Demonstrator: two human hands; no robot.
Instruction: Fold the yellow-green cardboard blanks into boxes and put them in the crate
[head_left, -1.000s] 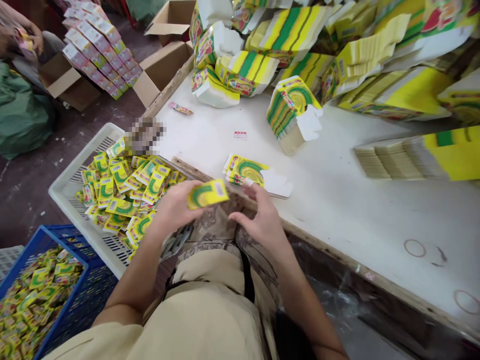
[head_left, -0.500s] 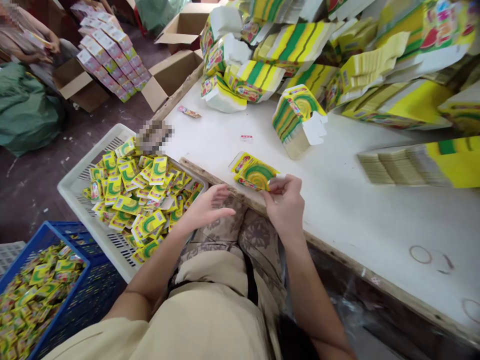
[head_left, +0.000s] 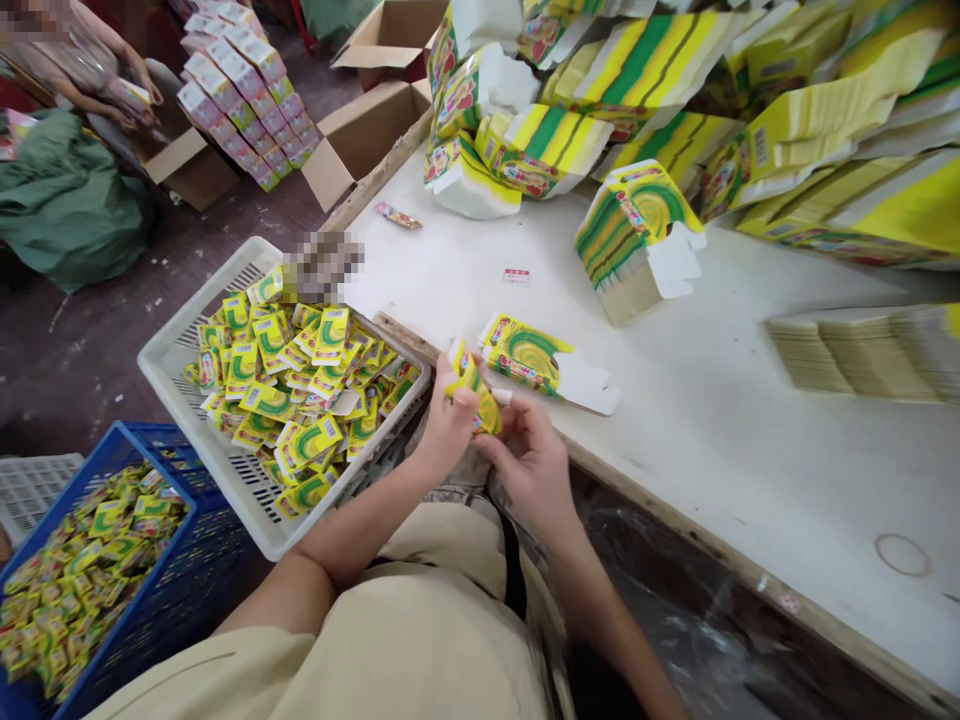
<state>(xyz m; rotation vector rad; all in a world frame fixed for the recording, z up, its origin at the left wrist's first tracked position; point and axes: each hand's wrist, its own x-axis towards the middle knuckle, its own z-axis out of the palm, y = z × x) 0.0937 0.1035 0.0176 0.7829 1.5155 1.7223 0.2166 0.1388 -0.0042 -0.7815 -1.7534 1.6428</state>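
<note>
Near the centre of the frame, holds the small box [head_left: 476,392] in the left hand [head_left: 444,432], with the thumb laid on its near face and the fingers closed behind. Keeps the box tilted, upper end to the upper left and lower end to the right hand [head_left: 534,455]. Brings the left forearm up from the lower left of the frame, and the right forearm from the lower right, with both elbows bent. Bends the right fingers in a narrow curve at the lower end of the box, thumb below and a white tip on one finger; cannot tell if pinching there. Has, just above the right hand, the flat cartons [head_left: 529,350] lying near the edge of the white table [head_left: 705,440]. Has, left of the hands, the white basket [head_left: 279,535] filled with yellow boxes [head_left: 266,400], and at the lower left of the frame the blue crate [head_left: 180,570] with yellow packs [head_left: 97,560]. Shows, at the upper right, the carton pile [head_left: 555,140] on the table, with the leaning stack [head_left: 622,240] in front of it, and to the left of this stack the little label [head_left: 517,276] and the wrapper [head_left: 399,216]. Shows also, at the upper left, another person [head_left: 97,55] beside the green bag [head_left: 75,200].
</note>
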